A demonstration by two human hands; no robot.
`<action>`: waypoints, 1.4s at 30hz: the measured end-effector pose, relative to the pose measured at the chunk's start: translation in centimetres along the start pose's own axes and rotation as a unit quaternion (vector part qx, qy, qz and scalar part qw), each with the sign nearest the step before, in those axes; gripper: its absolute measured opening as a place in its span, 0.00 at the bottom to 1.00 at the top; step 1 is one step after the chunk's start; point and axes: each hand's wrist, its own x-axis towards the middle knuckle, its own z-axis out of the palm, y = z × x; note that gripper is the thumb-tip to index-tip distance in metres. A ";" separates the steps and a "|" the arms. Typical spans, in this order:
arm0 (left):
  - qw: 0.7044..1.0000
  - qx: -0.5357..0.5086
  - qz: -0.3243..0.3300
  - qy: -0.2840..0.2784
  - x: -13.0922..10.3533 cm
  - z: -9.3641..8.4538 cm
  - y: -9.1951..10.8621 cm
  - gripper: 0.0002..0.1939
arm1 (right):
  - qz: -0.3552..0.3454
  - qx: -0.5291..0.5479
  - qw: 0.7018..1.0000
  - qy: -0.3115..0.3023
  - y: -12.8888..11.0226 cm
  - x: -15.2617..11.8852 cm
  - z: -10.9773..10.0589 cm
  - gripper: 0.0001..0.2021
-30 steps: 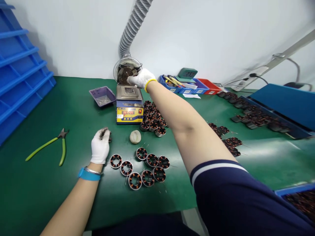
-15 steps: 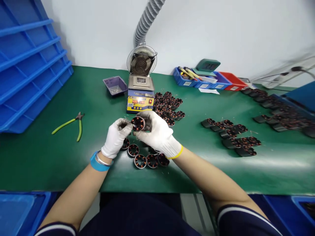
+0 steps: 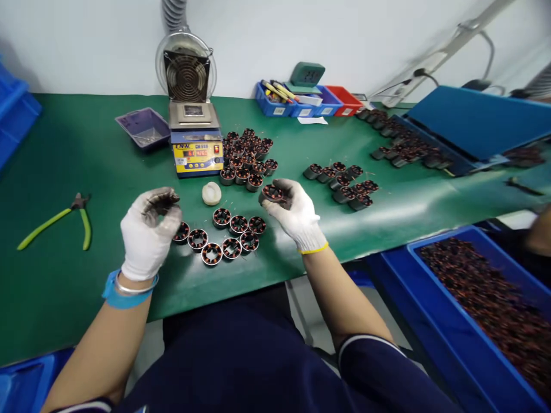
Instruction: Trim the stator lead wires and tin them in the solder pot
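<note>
My right hand (image 3: 297,213), in a white glove with darkened fingertips, grips a motor stator (image 3: 272,194), a dark ring with copper windings inside, holding it above the bench. My left hand (image 3: 150,229), gloved the same way, is raised with fingers curved and a gap between thumb and forefinger; nothing shows in it. Beside it a curved group of stators (image 3: 197,239) stands on the green bench, one partly hidden behind the thumb. A round whitish piece (image 3: 212,194) lies between my hands. Farther back is a dense cluster of stators (image 3: 247,152).
A yellow-and-blue solder pot (image 3: 198,160) with a fan stands at the back near a purple tray (image 3: 144,127). Green-handled cutters (image 3: 80,215) lie left. More stators (image 3: 344,183) stand right. A blue bin (image 3: 415,246) of wound parts sits below the bench edge.
My hands have moved apart: the right carries the stator rightward, the left has let go of it. The view has turned right, bringing the bin of parts into sight.
</note>
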 end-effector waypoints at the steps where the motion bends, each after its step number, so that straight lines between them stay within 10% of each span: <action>1: 0.998 0.051 0.016 -0.044 -0.7 -0.3 0.6 0.24 | 0.019 -0.001 1.000 -0.001 1.6 -0.4 -0.7 0.34; 6: 0.896 0.392 0.065 -0.198 -5.3 -1.9 2.7 0.51 | -0.009 -0.143 0.990 -0.008 5.5 -2.8 -2.3 0.29; 10: 0.816 0.521 0.060 -0.244 -7.7 -1.7 2.9 0.50 | -0.061 -0.186 0.975 -0.103 3.9 -3.6 -3.6 0.28; 15: 0.764 0.569 0.079 -0.295 -6.6 0.0 3.1 0.47 | -0.252 -0.285 0.913 -0.151 0.4 -4.5 -4.1 0.48; 19: 0.730 0.577 0.080 -0.357 -4.4 1.1 3.2 0.46 | -0.255 -0.401 0.842 -0.256 -1.5 -5.2 -2.1 0.52; 30: 0.746 0.547 0.066 -0.373 -4.6 3.1 2.5 0.47 | -0.192 -0.475 0.831 -0.218 -1.1 -6.1 -0.3 0.55; 37: 0.754 0.470 0.089 -0.450 -2.3 3.8 1.5 0.63 | -0.201 -0.485 0.800 -0.291 -2.0 -4.8 -0.7 0.47; 42: 0.755 0.474 0.111 -0.440 -1.4 4.3 1.1 0.54 | -0.208 -0.486 0.777 -0.343 -3.4 -3.9 -0.7 0.47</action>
